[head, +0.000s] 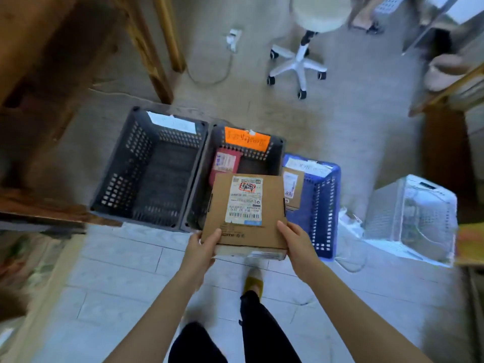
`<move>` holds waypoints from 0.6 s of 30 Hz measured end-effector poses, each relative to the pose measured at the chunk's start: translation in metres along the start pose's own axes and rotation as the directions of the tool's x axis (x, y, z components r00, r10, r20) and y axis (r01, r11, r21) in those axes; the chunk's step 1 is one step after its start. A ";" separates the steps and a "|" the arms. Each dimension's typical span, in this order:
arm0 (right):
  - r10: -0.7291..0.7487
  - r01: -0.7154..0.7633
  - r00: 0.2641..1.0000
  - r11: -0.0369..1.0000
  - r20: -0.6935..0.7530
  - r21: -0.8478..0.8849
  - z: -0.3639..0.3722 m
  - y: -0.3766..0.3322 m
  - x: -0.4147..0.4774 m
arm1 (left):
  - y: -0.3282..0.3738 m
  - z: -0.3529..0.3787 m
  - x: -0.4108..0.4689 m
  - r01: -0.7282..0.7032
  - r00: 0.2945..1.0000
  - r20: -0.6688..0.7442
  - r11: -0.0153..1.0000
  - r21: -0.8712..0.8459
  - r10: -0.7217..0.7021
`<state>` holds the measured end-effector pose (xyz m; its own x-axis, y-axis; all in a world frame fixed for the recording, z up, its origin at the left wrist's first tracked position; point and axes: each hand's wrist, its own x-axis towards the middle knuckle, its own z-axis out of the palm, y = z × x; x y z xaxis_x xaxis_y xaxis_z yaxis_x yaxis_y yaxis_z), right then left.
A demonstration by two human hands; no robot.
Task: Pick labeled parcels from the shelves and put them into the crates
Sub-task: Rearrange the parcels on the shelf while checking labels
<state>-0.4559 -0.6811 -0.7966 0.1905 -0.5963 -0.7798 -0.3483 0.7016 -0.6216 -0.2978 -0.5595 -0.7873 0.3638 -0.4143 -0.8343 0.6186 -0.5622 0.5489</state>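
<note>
A flat cardboard parcel (245, 205) with a shipping label (245, 200) was gripped at its near corners by the left hand (203, 247) and right hand (297, 243), above the middle grey crate (275, 148).

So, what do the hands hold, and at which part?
The left hand and right hand grip the cardboard parcel at its two near corners.

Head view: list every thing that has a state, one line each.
Cardboard parcel: held label up over the middle grey crate.
Left hand: grips the parcel's near left corner.
Right hand: grips its near right corner.
Left grey crate: upright, white label on far rim.
Middle grey crate: orange label on far rim, red parcel inside.
Blue crate: brown parcel inside.
</note>
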 end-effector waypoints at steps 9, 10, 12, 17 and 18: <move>0.224 -0.223 0.975 0.971 0.005 -0.087 0.040 0.064 0.237 | -0.059 0.010 0.247 0.129 0.955 -0.286 0.980 0.152 -0.081; 0.262 -0.262 0.965 0.961 -0.003 -0.087 0.048 0.076 0.265 | -0.068 0.007 0.278 0.164 0.945 -0.313 0.963 0.212 -0.092; 0.324 -0.325 0.946 0.943 -0.022 -0.078 0.064 0.105 0.321 | -0.089 -0.001 0.340 0.231 0.937 -0.327 0.920 0.318 -0.122; 0.346 -0.349 0.937 0.932 -0.050 -0.096 0.095 0.166 0.417 | -0.127 -0.015 0.452 0.317 0.917 -0.346 0.888 0.334 -0.197; 0.329 -0.332 0.943 0.938 -0.044 -0.098 0.103 0.180 0.432 | -0.133 -0.018 0.470 0.342 0.905 -0.365 0.886 0.314 -0.220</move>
<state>-0.3415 -0.7726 -1.2533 0.0248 -0.3489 -0.9368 -0.4798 0.8180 -0.3174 -0.1969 -0.6660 -1.2533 0.4472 0.0100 -0.8944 0.4535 -0.8644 0.2171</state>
